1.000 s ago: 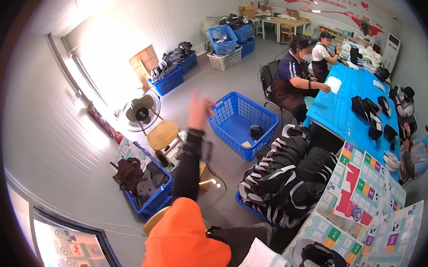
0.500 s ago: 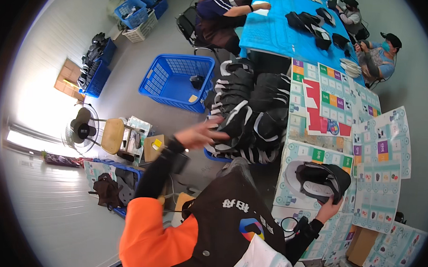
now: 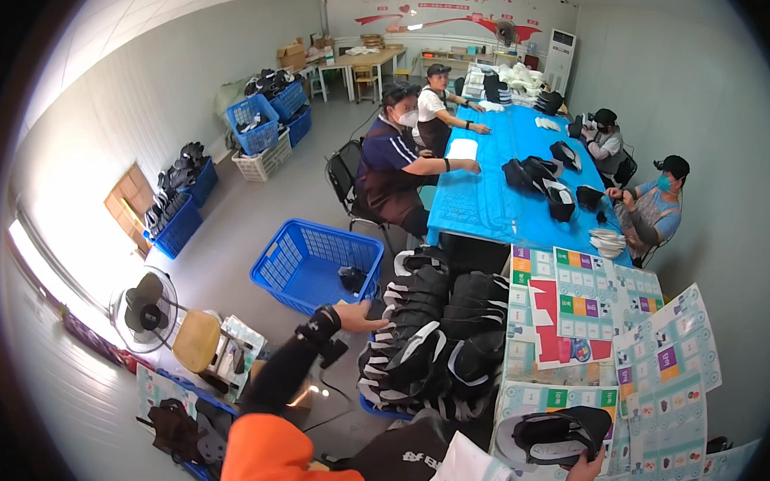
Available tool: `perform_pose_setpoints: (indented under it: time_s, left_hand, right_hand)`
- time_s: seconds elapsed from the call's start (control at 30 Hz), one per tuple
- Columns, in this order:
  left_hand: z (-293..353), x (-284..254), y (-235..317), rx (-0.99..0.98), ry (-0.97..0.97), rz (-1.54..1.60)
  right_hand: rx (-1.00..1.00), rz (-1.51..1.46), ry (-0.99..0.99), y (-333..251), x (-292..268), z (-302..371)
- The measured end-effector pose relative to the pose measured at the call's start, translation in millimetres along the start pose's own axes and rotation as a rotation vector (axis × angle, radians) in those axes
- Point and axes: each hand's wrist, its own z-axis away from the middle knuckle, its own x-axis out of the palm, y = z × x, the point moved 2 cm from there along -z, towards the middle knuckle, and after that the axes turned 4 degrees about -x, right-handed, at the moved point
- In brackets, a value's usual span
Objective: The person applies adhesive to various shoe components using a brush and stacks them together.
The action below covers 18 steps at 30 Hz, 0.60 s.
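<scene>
The left hand [image 3: 360, 316] has its fingers extended, nothing gripped, beside 2 rows of caps [image 3: 416, 315]; contact is hard to make out. These mostly hide their blue basket [image 3: 381, 409]. Rightward, 1 black, grey-brimmed cap [image 3: 556, 452], opening up, sits over sheets [image 3: 515, 401]; the right hand [image 3: 583, 471], fingers partly hidden, grasps its edge, forearm cut off.

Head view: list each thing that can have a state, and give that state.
Left hand: open, outstretched by the stack; contact unclear.
Right hand: closed on the black cap's edge.
Black cap: held, inside showing.
Stacked caps: nested in rows.
Blue basket: open-topped, dark item inside.
Fan: upright; running or not, cannot tell.
Blue cover: spread out.
</scene>
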Motion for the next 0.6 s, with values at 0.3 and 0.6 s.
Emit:
perform_pose_setpoints:
  time_s: [0.3, 0.6]
  left_hand:
    - [33, -55, 287, 0.236, 0.928, -0.299]
    - [28, 17, 400, 1.097, 0.455, -0.216]
  right_hand:
    - [0.034, -0.111, -0.002, -43, 2, 18]
    - [-0.096, -0.181, -0.012, -64, 16, 46]
